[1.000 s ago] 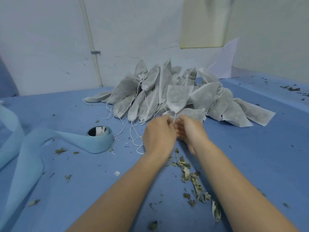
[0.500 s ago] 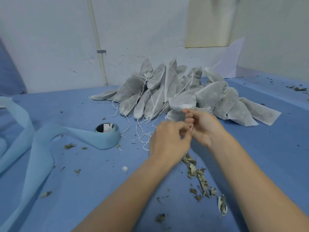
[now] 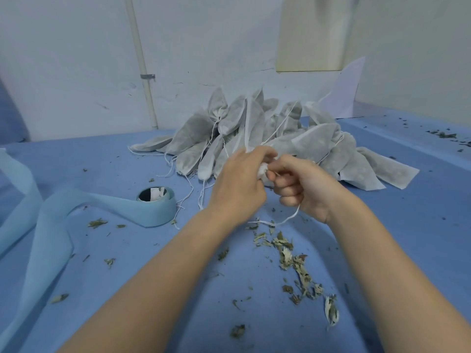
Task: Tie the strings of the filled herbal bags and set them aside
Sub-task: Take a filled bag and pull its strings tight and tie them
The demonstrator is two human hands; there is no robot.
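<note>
A heap of grey-white filled herbal bags [image 3: 254, 133] with loose white strings lies at the back middle of the blue table. Both hands meet just in front of it. My left hand [image 3: 239, 184] curls its fingers round the gathered neck of one bag [image 3: 262, 171], most of which the hands hide. My right hand [image 3: 300, 187] pinches that bag's white string [image 3: 285, 220], which loops down from the fist toward the table.
A roll of light blue fabric tape [image 3: 156, 207] stands left of my hands, its strip trailing off to the left edge. Dried herb scraps [image 3: 295, 266] lie scattered below my hands. A white wall with a pipe [image 3: 142, 70] closes the back.
The bag that stood upright above my hands has come down between them. My right hand now pulls the string out into a loop, and both hands have risen slightly toward the heap.
</note>
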